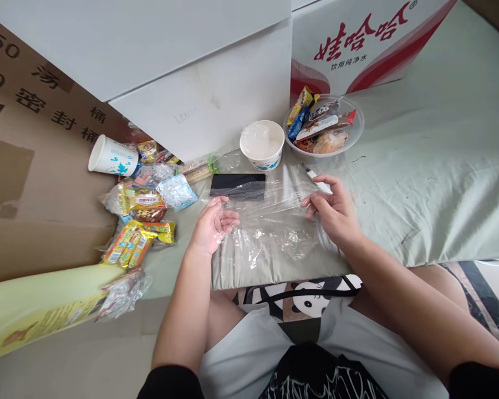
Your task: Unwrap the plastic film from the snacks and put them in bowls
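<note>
A crinkled sheet of clear plastic film (270, 213) is stretched between my two hands above the cloth-covered surface. My left hand (216, 221) pinches its left side, fingers curled. At the right side, my right hand (332, 213) grips the film between thumb and fingers. Just beyond the right fingers lies a slim white pen-like tool (316, 178), partly covered by the hand. Behind the film, a black phone (238, 185) lies flat, partly seen through it. A white paper cup (263, 145) with a blue print stands farther back, with clear plastic on its rim.
Beside the cup, a clear plastic bowl (360, 130) holds several wrapped snacks. More snack packets (143, 202) and a tipped paper cup (113, 156) lie at left, near a brown carton (45, 183). White boxes (216, 100) stand at the back. A yellow bottle (54, 305) lies lower left.
</note>
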Motion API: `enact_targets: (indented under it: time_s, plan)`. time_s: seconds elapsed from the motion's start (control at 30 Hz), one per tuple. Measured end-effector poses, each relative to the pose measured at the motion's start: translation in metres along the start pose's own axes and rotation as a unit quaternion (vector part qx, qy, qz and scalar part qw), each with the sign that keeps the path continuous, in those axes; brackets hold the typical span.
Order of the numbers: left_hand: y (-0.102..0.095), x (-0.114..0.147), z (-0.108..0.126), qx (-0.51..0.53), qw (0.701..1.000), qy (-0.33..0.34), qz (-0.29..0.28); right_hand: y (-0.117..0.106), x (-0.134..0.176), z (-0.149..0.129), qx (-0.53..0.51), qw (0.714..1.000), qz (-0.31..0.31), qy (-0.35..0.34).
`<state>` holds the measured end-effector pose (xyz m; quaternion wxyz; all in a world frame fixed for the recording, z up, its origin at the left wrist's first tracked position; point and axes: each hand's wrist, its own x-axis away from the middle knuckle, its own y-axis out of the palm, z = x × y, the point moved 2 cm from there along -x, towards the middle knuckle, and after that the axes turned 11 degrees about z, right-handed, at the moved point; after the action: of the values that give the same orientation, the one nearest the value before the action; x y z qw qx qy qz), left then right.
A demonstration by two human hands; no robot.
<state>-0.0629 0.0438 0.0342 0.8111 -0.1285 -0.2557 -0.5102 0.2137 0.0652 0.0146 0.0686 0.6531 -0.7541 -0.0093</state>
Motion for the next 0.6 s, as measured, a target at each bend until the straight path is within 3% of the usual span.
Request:
enact_targets:
  time_s: [0.17, 0.4, 0.6]
  plan:
    - [-0.0009, -0.0023, -0.0034, -0.048, 0.999, 0.023, 0.007, -0.0049, -0.0054, -0.0027, 0.002, 0.999, 0.044, -0.001]
    - [-0.0051, -0.0048, -0.0003, 0.025, 0.99, 0.126, 0.063, -0.004, -0.0075, 0.0, 0.005, 0.999, 0.028, 0.026]
    - [-0.007, -0.0048, -0.0011, 0.044, 0.985, 0.163, 0.03, -0.0051, -0.0077, 0.0027, 0.086, 0.996, 0.002, 0.003]
